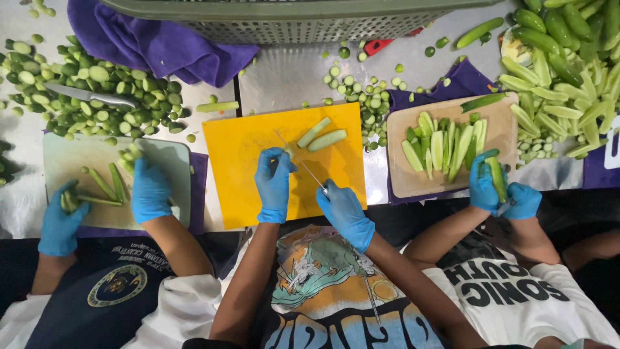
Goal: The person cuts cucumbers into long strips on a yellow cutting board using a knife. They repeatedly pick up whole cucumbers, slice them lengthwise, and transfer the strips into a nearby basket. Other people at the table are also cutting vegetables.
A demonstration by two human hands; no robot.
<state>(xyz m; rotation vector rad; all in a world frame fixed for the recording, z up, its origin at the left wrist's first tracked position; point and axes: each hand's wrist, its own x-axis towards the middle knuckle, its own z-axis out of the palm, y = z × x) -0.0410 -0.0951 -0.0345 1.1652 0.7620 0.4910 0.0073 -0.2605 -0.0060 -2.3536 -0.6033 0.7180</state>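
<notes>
My left hand (274,186), in a blue glove, presses a small cucumber piece (289,152) onto the yellow cutting board (239,155). In my gloved right hand (345,213) is a thin knife (300,161), its blade slanting up to the left across the board towards that piece. Two pale cucumber halves (321,136) lie on the board just beyond my left hand.
A co-worker on the left (150,190) handles cucumber strips on a pale board (77,158). Another on the right (484,184) holds a cucumber by a wooden board (400,184) of strips. Sliced rounds with a knife (90,95), whole cucumbers (568,58), a green crate (297,19) and purple cloth (148,39) lie beyond.
</notes>
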